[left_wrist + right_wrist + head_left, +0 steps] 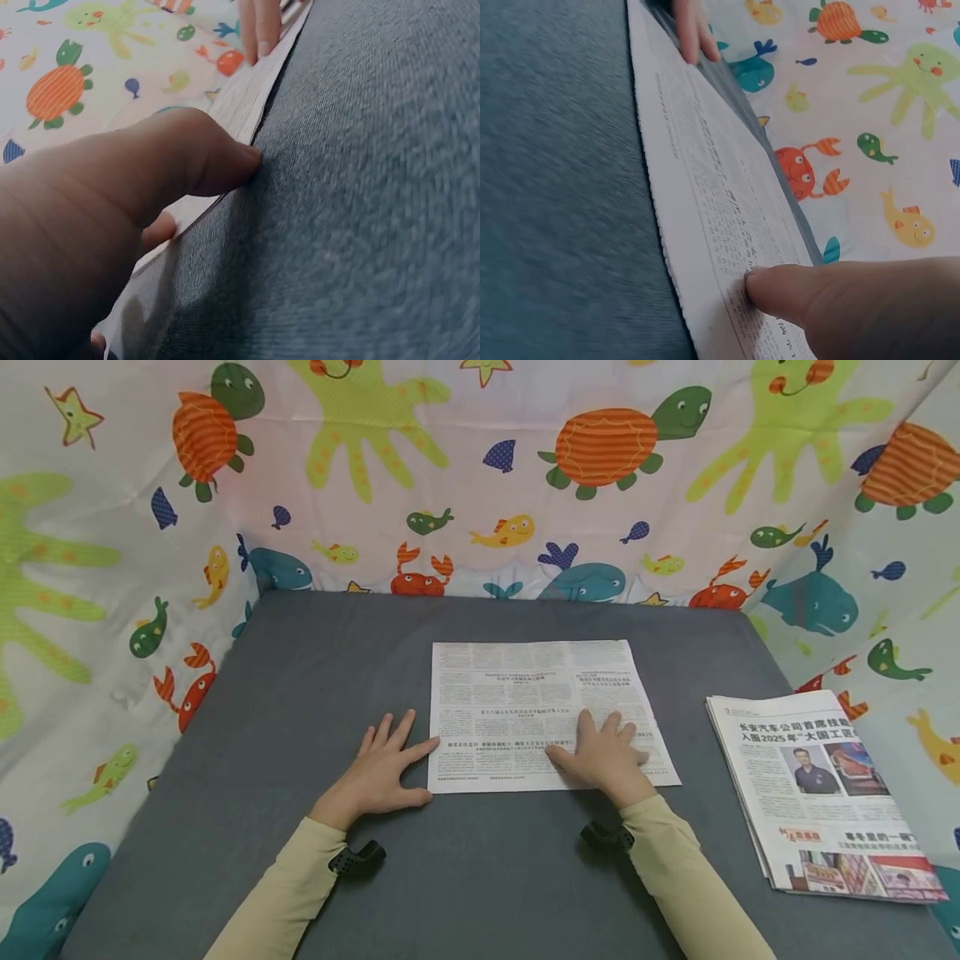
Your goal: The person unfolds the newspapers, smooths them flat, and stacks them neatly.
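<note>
Resting fingers apart, our right hand (606,760) lies on the newspaper (532,717); our spread left hand (381,773) seemingly touches its left edge.

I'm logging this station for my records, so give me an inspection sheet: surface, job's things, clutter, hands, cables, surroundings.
Surface: dark grey, fabric-covered tabletop, looks flat.
Job's things: white, rectangular, black-printed newspaper, lying flat.
Clutter: stack of folded, colour-printed newspapers at the right side.
Hands: left hand, fingers spread, at the newspaper's left edge; right hand touching its lower right part.
Cables: nothing seen.
Surroundings: white fabric hanging printed with colourful sea animals, behind the tabletop and along both sides.
</note>
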### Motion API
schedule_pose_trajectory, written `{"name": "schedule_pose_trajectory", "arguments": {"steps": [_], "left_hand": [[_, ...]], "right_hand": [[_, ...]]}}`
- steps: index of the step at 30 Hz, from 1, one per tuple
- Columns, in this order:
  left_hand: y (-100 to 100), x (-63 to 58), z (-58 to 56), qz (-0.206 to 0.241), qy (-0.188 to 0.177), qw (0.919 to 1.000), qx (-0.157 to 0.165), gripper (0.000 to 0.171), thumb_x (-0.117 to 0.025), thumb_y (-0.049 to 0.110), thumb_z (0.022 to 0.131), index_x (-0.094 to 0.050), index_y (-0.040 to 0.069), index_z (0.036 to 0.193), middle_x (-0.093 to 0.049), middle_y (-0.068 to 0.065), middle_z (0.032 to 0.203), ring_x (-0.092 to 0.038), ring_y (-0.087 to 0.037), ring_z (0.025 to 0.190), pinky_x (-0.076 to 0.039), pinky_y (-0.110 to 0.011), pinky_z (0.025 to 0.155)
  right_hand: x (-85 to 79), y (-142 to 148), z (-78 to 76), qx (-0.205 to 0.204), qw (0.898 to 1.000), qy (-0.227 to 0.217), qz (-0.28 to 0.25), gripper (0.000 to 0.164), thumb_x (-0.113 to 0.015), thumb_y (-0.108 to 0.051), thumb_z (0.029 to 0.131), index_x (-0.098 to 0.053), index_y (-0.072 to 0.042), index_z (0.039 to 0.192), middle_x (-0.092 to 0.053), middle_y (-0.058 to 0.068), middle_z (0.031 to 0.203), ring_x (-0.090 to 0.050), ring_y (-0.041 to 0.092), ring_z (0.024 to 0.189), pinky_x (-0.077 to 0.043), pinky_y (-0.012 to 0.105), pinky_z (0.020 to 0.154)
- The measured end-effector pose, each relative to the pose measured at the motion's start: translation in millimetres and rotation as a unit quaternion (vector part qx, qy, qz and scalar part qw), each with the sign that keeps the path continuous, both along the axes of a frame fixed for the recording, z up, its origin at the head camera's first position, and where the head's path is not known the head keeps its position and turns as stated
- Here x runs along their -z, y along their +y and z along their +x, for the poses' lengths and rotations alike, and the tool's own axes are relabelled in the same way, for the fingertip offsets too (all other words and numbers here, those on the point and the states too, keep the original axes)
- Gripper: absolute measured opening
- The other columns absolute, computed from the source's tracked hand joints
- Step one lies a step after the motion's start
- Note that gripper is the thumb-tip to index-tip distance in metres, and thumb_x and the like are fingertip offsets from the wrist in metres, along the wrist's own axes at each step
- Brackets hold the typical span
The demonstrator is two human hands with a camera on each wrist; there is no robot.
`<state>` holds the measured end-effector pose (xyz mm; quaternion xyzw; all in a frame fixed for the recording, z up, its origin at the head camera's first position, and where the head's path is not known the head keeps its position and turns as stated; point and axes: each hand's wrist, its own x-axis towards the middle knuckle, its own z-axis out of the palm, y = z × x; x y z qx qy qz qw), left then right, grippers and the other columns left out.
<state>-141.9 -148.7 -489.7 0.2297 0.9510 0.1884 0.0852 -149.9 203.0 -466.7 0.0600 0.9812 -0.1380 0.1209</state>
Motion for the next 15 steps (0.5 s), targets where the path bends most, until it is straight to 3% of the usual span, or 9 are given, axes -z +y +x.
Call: {"name": "schedule_pose_trajectory", "arguments": {"steps": [5,8,15], "left_hand": [[3.4,-2.2,3.9,-0.006,0.022,0.9995,0.023,0.08,-0.079,0.056,0.079,-0.055,0.024,0.149,-0.023,-0.016,0.17,-0.01,-0.053,0.156,-0.014,-0.074,0.119],[8.6,-9.3,8.4,-0.012,0.034,0.9983,0.046,0.081,-0.08,0.062,0.076,-0.061,0.022,0.144,-0.031,-0.013,0.168,-0.013,-0.053,0.155,-0.016,-0.074,0.119],[42.5,-23.0,28.9,-0.011,0.047,0.9872,0.152,0.071,-0.078,0.065,0.077,-0.071,0.021,0.132,-0.045,-0.012,0.161,-0.021,-0.054,0.153,-0.018,-0.073,0.119]], "right_hand": [[-1.4,5.4,-12.4,-0.023,1.0,-0.009,-0.012,0.091,-0.061,-0.061,0.091,-0.031,-0.005,0.157,-0.012,0.045,0.157,-0.012,0.07,0.143,-0.021,0.093,0.094],[-3.4,8.0,-23.7,-0.034,0.999,-0.012,-0.015,0.088,-0.061,-0.06,0.091,-0.034,-0.008,0.156,-0.016,0.042,0.158,-0.017,0.066,0.143,-0.023,0.09,0.097],[-6.9,3.4,-59.2,-0.062,0.997,-0.038,-0.001,0.085,-0.051,-0.06,0.098,-0.022,-0.013,0.164,-0.007,0.038,0.164,-0.007,0.066,0.148,-0.021,0.088,0.102]]}}
